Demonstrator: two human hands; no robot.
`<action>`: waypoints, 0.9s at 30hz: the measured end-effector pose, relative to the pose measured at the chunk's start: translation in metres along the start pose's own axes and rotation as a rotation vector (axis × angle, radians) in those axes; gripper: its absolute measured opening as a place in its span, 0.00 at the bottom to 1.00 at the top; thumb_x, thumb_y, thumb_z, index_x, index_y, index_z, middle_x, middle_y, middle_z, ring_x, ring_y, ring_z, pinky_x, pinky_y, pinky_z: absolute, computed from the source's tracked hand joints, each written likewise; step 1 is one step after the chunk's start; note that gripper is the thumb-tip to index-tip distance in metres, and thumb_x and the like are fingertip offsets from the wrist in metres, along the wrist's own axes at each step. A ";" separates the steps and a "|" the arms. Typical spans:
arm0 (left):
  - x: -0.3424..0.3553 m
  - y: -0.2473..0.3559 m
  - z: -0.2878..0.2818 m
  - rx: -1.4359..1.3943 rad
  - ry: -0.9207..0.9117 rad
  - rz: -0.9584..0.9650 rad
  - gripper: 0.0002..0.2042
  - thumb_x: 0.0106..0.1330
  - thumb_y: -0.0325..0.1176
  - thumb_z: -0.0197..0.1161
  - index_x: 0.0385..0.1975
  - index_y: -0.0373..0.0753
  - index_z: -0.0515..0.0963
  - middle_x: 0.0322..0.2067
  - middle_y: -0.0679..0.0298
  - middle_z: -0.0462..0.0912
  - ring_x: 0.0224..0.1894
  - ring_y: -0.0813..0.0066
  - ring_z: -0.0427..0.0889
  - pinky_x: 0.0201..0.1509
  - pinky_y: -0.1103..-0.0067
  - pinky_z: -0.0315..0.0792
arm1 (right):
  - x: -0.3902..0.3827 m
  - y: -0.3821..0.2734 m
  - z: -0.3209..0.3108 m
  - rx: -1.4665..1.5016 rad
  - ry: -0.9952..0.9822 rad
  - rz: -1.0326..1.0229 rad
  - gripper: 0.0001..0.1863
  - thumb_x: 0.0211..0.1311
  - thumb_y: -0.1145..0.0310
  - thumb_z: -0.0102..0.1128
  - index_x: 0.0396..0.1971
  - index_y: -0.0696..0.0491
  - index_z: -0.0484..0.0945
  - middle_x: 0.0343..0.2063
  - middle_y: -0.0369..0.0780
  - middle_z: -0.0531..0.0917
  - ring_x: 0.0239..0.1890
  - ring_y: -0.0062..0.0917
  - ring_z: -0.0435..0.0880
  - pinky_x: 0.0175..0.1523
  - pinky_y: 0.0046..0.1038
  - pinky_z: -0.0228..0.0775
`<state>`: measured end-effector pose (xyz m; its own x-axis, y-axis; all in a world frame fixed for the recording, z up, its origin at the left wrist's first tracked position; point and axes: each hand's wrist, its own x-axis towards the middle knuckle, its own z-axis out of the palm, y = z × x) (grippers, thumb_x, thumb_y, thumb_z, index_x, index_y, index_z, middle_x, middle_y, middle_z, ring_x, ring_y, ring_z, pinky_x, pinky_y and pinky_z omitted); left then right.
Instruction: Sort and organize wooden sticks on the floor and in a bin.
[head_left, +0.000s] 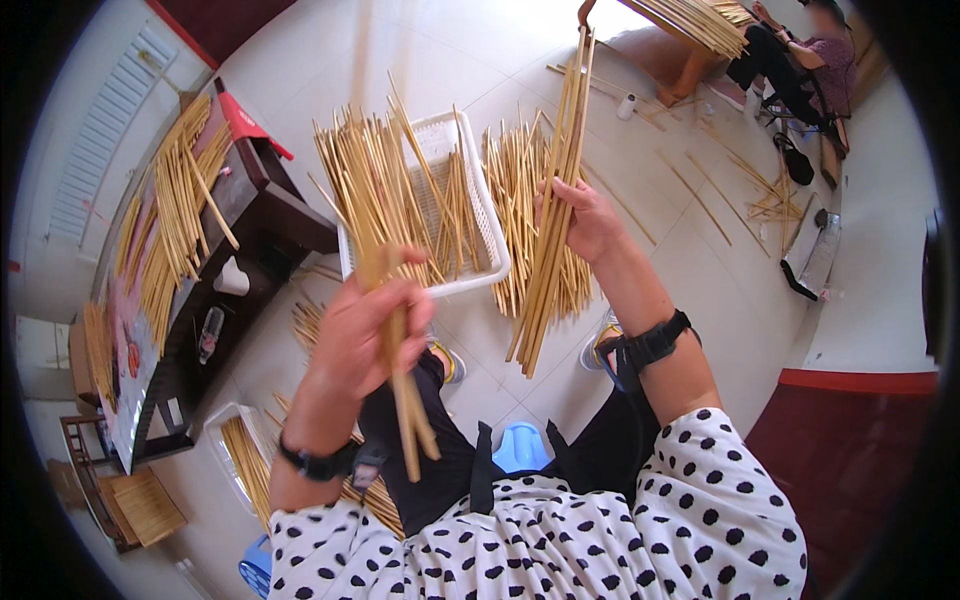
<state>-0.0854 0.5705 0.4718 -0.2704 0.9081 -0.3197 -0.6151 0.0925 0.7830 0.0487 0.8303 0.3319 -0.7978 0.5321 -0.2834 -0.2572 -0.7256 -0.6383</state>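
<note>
My left hand is closed round a few thin tan wooden sticks, blurred by motion, their lower ends over my left thigh. To the right, my right hand grips a slim bundle of long sticks, held at a steep tilt. Between and beyond my hands stands a white plastic basket with many sticks leaning in it. Against the basket's right side rests another thick pile of sticks, partly hidden behind my right hand's bundle.
A dark table on the left bears heaps of sticks; a white cup is beside it. At lower left is a white bin of sticks. Loose sticks lie on the floor. A seated person is at far right.
</note>
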 end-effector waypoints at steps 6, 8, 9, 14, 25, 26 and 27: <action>0.133 -0.061 -0.005 -0.056 -0.110 -0.129 0.13 0.69 0.34 0.43 0.46 0.33 0.64 0.21 0.60 0.75 0.16 0.77 0.73 0.16 0.85 0.68 | 0.007 0.000 0.003 0.012 0.049 -0.045 0.05 0.62 0.70 0.49 0.35 0.55 0.69 0.29 0.38 0.78 0.30 0.23 0.78 0.35 0.27 0.74; 0.148 -0.074 -0.018 -0.132 -0.127 -0.178 0.14 0.69 0.35 0.42 0.47 0.32 0.64 0.22 0.60 0.76 0.17 0.77 0.74 0.16 0.86 0.68 | 0.002 0.000 0.013 -0.001 0.117 -0.055 0.05 0.62 0.70 0.49 0.34 0.56 0.69 0.28 0.38 0.77 0.30 0.23 0.78 0.35 0.27 0.73; 0.152 -0.081 -0.022 -0.146 -0.138 -0.176 0.14 0.69 0.35 0.42 0.47 0.32 0.65 0.22 0.60 0.76 0.17 0.77 0.75 0.17 0.86 0.69 | 0.001 -0.001 0.015 0.001 0.128 -0.056 0.05 0.62 0.70 0.49 0.34 0.56 0.69 0.28 0.38 0.77 0.30 0.23 0.78 0.35 0.27 0.73; 0.165 -0.083 -0.021 -0.098 -0.131 -0.195 0.15 0.69 0.36 0.42 0.48 0.33 0.65 0.23 0.61 0.76 0.19 0.76 0.75 0.18 0.86 0.68 | -0.007 -0.010 0.028 -0.060 0.203 0.005 0.05 0.61 0.70 0.50 0.34 0.55 0.70 0.27 0.36 0.76 0.28 0.22 0.76 0.34 0.26 0.72; 0.142 -0.093 -0.010 -0.117 -0.090 -0.273 0.12 0.68 0.36 0.46 0.40 0.33 0.69 0.20 0.64 0.75 0.15 0.81 0.72 0.15 0.88 0.66 | -0.004 -0.005 0.015 -0.041 0.259 0.058 0.06 0.58 0.71 0.55 0.34 0.50 0.69 0.27 0.33 0.75 0.27 0.18 0.73 0.31 0.24 0.67; 0.140 -0.095 -0.006 -0.126 -0.095 -0.294 0.12 0.68 0.36 0.45 0.40 0.32 0.68 0.20 0.63 0.75 0.14 0.81 0.73 0.15 0.88 0.66 | -0.005 -0.005 0.013 -0.036 0.272 0.076 0.06 0.58 0.71 0.55 0.34 0.48 0.70 0.26 0.32 0.74 0.27 0.18 0.72 0.31 0.23 0.67; 0.140 -0.097 -0.003 -0.119 -0.105 -0.305 0.14 0.69 0.37 0.42 0.38 0.31 0.69 0.18 0.61 0.76 0.14 0.79 0.73 0.15 0.87 0.67 | -0.004 -0.004 0.009 -0.022 0.243 0.078 0.06 0.57 0.71 0.57 0.33 0.48 0.70 0.25 0.30 0.73 0.27 0.16 0.72 0.32 0.23 0.66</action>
<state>-0.0658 0.6878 0.3497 0.0132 0.8838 -0.4677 -0.7395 0.3235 0.5904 0.0482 0.8267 0.3422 -0.6594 0.5663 -0.4945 -0.1864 -0.7604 -0.6222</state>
